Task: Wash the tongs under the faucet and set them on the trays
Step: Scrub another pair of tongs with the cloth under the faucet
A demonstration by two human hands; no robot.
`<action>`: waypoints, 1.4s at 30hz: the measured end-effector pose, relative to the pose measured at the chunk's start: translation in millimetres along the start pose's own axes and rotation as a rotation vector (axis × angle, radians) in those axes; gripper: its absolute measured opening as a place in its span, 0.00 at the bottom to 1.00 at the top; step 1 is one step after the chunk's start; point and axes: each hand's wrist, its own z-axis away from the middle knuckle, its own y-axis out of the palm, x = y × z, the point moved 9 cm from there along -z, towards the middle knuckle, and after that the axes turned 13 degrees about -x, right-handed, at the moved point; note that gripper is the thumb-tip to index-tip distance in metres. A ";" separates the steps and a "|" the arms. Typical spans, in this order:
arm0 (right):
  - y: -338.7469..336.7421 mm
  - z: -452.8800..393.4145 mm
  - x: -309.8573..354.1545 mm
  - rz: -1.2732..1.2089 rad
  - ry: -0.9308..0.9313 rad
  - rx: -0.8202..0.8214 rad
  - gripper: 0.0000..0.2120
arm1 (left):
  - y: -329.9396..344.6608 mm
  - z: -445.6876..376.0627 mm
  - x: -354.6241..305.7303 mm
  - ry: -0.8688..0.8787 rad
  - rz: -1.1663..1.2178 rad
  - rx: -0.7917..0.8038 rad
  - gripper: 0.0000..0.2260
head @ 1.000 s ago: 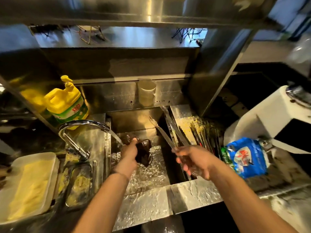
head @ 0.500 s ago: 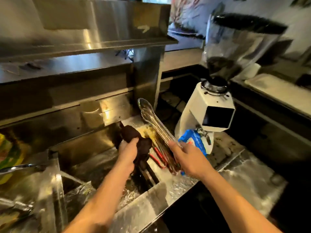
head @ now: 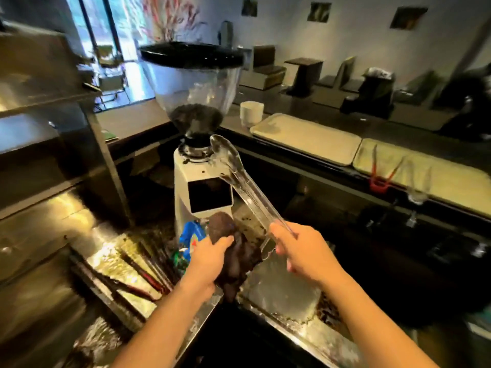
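Tongs held up, trays off to the right

The right hand (head: 303, 251) curls round the handle end of the clear tongs (head: 239, 181), which slant up and left in the air before the white grinder (head: 202, 181). The left hand (head: 210, 258) grips a dark cloth (head: 239, 258) just beside it, above the wet steel table (head: 281, 296). Two pale trays (head: 305, 136) lie well apart to the right on a dark ledge; the nearer holds red-handled tongs (head: 381, 179).
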 end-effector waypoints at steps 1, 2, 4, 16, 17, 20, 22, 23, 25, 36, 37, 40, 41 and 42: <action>-12.5 -2.9 -6.6 0.001 0.019 -0.023 0.21 | 18.7 5.8 -1.1 0.000 -0.026 0.038 0.05; -27.4 -8.1 -16.7 0.001 0.042 -0.053 0.19 | 40.6 11.2 -3.3 -0.004 -0.046 0.072 0.06; -48.1 -19.4 -33.7 -0.001 0.112 -0.096 0.17 | 72.5 15.4 -9.0 -0.004 -0.075 0.108 0.07; -113.0 -114.2 -104.2 -0.038 0.429 -0.150 0.36 | 218.1 -8.3 -49.5 0.031 -0.118 0.081 0.19; -114.0 -122.7 -108.1 -0.041 0.446 -0.155 0.37 | 227.2 -11.8 -50.0 0.025 -0.102 0.089 0.18; -114.4 -146.2 -118.8 -0.038 0.497 -0.186 0.36 | 247.1 -20.6 -53.9 0.018 -0.096 0.088 0.12; -112.0 -161.5 -124.7 -0.049 0.544 -0.225 0.35 | 256.8 -28.6 -57.6 0.029 -0.121 0.079 0.11; -111.3 -168.1 -127.4 -0.059 0.567 -0.252 0.34 | 262.2 -32.6 -59.3 0.032 -0.123 0.088 0.10; -111.4 -182.7 -132.6 -0.081 0.606 -0.312 0.33 | 270.4 -41.7 -63.3 0.038 -0.132 0.110 0.10; -92.8 -259.4 -153.7 -0.123 0.737 -0.506 0.34 | 299.2 -110.4 -82.1 0.093 -0.207 0.261 0.10; -92.4 -263.4 -153.8 -0.126 0.746 -0.517 0.34 | 300.9 -115.5 -84.3 0.092 -0.206 0.269 0.10; -92.5 -268.9 -153.0 -0.074 0.761 -0.540 0.34 | 305.2 -125.7 -91.5 0.073 -0.182 0.297 0.09; -92.8 -268.4 -152.8 -0.066 0.767 -0.538 0.37 | 306.0 -127.9 -92.8 0.067 -0.176 0.301 0.08; -93.5 -267.4 -152.2 -0.052 0.770 -0.526 0.40 | 306.1 -129.2 -94.2 0.060 -0.172 0.307 0.08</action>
